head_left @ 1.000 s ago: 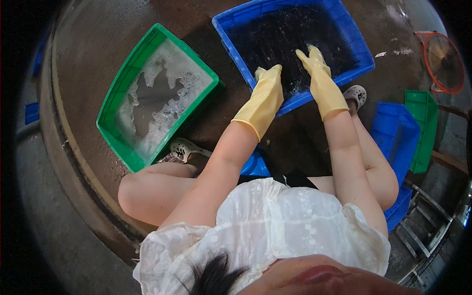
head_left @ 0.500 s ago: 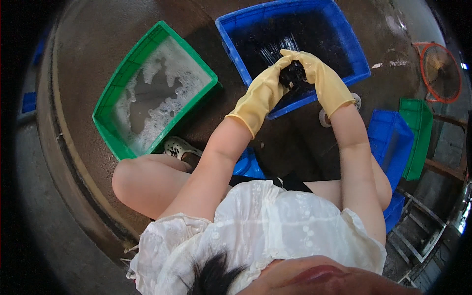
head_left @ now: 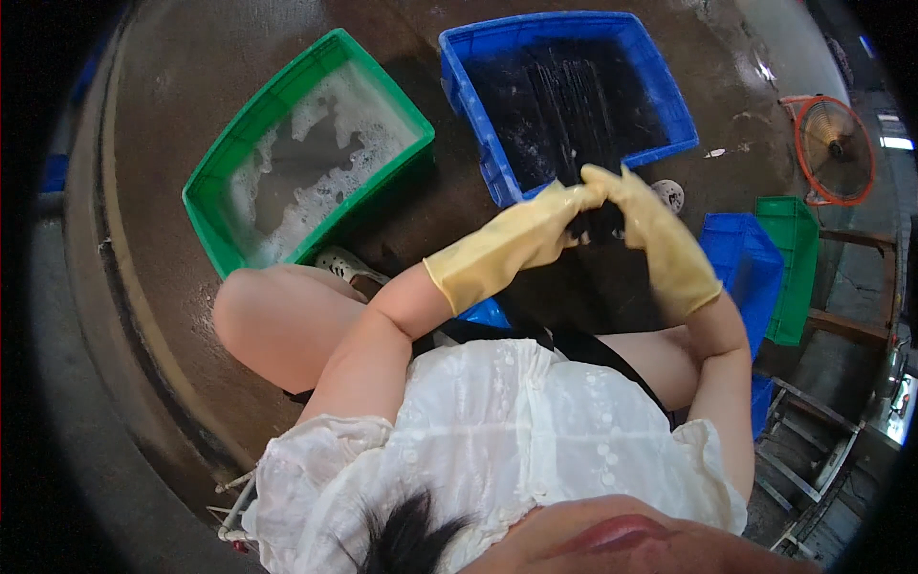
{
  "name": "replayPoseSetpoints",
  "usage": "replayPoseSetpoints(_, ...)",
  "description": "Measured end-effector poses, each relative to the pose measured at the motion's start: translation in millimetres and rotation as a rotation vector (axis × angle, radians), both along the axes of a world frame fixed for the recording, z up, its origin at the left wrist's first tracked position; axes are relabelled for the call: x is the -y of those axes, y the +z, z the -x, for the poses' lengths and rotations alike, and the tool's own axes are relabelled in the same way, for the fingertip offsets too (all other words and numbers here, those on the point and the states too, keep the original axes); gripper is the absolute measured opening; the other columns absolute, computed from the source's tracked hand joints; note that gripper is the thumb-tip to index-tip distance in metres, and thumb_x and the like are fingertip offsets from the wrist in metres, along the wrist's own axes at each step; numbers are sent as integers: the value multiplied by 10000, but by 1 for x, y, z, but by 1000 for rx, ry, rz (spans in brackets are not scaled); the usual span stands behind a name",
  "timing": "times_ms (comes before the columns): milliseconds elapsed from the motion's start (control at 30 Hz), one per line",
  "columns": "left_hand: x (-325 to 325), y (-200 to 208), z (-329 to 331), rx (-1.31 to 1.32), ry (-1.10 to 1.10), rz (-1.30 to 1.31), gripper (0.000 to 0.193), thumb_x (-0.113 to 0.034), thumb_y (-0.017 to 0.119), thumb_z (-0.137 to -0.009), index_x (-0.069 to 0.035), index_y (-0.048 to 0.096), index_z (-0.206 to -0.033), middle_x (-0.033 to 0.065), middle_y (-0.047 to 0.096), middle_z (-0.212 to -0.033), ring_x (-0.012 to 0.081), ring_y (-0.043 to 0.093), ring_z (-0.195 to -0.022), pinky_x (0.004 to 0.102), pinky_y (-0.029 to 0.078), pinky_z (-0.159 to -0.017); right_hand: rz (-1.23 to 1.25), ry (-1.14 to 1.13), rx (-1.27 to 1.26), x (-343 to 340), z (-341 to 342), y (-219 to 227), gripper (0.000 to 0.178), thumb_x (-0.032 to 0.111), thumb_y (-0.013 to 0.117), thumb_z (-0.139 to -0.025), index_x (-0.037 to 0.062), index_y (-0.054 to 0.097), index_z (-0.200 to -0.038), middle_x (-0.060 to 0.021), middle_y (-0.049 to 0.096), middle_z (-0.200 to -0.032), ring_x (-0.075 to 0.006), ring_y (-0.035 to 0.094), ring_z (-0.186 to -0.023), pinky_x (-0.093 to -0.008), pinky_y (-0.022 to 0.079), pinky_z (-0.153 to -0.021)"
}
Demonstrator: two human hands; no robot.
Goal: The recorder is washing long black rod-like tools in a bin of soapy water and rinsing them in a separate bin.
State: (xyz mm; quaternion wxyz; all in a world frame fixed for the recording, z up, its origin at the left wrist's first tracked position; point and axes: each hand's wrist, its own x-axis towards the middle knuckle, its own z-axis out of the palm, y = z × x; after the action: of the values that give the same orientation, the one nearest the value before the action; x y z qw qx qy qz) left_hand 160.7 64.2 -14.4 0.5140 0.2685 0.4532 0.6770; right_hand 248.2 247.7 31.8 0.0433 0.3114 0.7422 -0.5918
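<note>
Dark strands [head_left: 574, 100], head view: they lie lengthwise in the blue tub [head_left: 469, 110], the landmark for all places below, and run toward the wearer over its near rim into the hands; their far ends fade into dark liquid [head_left: 636, 91] in that tub.

Left hand [head_left: 555, 215], yellow-gloved: just on the wearer's side of the blue tub; grip narrow, fingers curled about the strands. Right hand [head_left: 645, 220], likewise gloved: beside the left, the two touching or nearly so; grip also narrow, closed on the same strands; exact finger placement cannot be told, being blurred; a dark length shows between the palms, below the near rim.

Surroundings: green tub [head_left: 258, 124] left of the blue tub, well apart, holding greyish water with white foam [head_left: 387, 105]; pale shoe [head_left: 672, 195] near the blue tub's near right corner; orange-rimmed fan [head_left: 834, 148] to its right; blue crate [head_left: 741, 263] to its lower right, with a green crate [head_left: 798, 263] just beyond; wet brown floor [head_left: 172, 182] all around it.
</note>
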Motion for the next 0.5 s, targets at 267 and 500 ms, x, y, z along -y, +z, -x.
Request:
replayPoseSetpoints(267, 68, 10, -21, -872, -150, 61, 602, 151, 619, -782, -123, 634, -1318, 148, 680, -1258, 440, 630, -1135, 433, 535, -944, 620, -31, 42, 70, -27, -10, 338, 199, 683, -958, 65, 630, -1263, -55, 696, -1082, -156, 677, -967, -311, 560, -842)
replayPoseSetpoints(500, 73, 26, -8, 330, 412, 125, 387, -102, 675, -915, -65, 624, -1297, 108, 697, -1162, 241, 683, -1030, 371, 547, -876, 390, 335, -51, 78, 60, -22, 522, 207, 763, -872, 33, 609, -1340, -74, 695, -1171, -181, 666, -1042, -332, 526, -929)
